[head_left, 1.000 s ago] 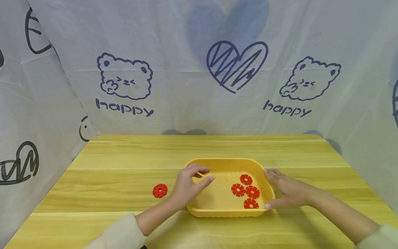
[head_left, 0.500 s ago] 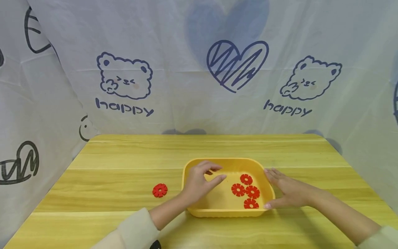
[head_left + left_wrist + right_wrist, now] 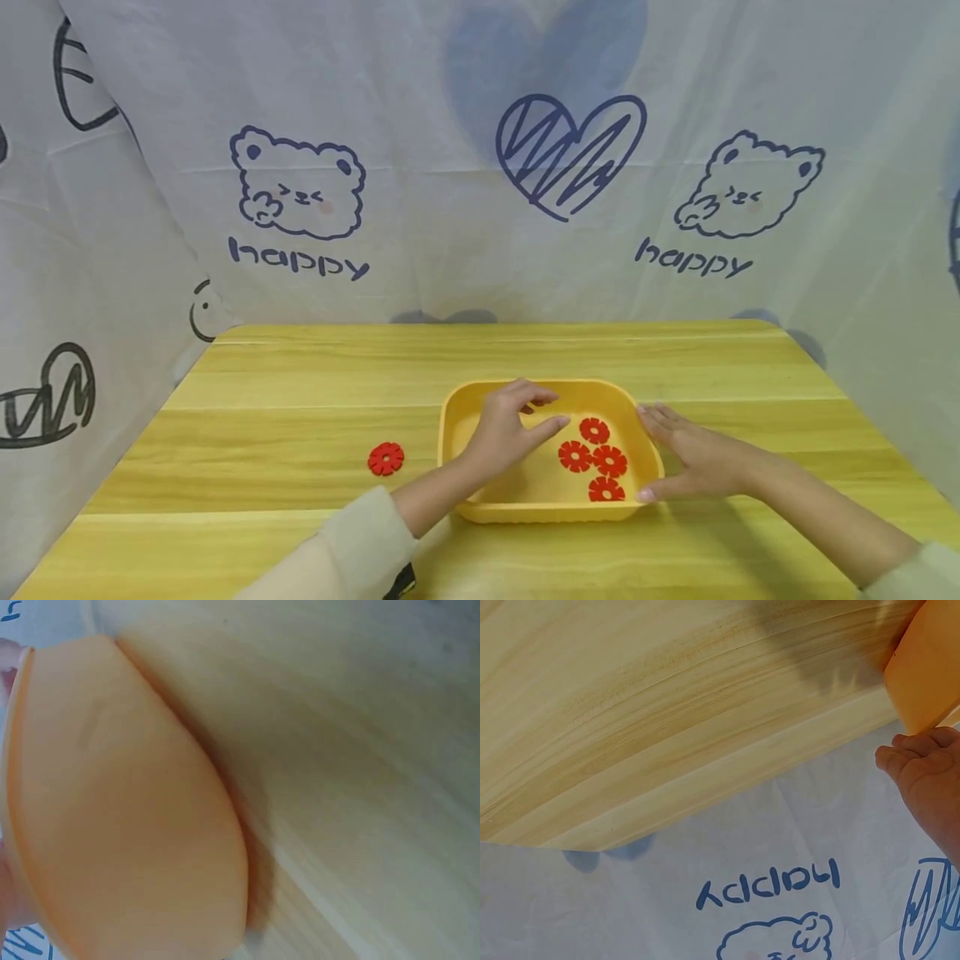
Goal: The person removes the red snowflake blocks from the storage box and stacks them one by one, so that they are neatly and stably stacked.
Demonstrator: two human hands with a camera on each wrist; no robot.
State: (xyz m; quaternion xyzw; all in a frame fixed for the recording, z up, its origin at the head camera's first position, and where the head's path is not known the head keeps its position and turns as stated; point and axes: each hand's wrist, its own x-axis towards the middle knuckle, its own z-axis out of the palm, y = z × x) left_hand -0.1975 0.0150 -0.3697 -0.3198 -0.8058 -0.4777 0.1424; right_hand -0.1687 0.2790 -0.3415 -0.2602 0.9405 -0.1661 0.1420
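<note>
My left hand (image 3: 504, 429) hovers over the yellow plastic basket (image 3: 540, 513), with fingers loosely curved, thumb apart and nothing held. In the left wrist view, the basket's outer wall (image 3: 142, 802) covers most of that hand. Flat beside the basket's right end, my right hand (image 3: 693, 458) touches the rim with its fingers and thumb stretched out. The right wrist view catches its fingers (image 3: 922, 754) against the basket's outside. Several red snowflake building discs (image 3: 575, 456) lie inside at the right. Another red snowflake disc (image 3: 386, 458) lies on the table left of the basket.
The wood-patterned table (image 3: 300, 367) runs back to a pale cloth (image 3: 427, 192) printed with bears and hearts. A small dark object (image 3: 402, 581) shows under the left sleeve (image 3: 367, 537) near the bottom edge.
My left hand has moved right, from the basket's left end to over its middle. The right hand, the basket and the red discs have stayed in place.
</note>
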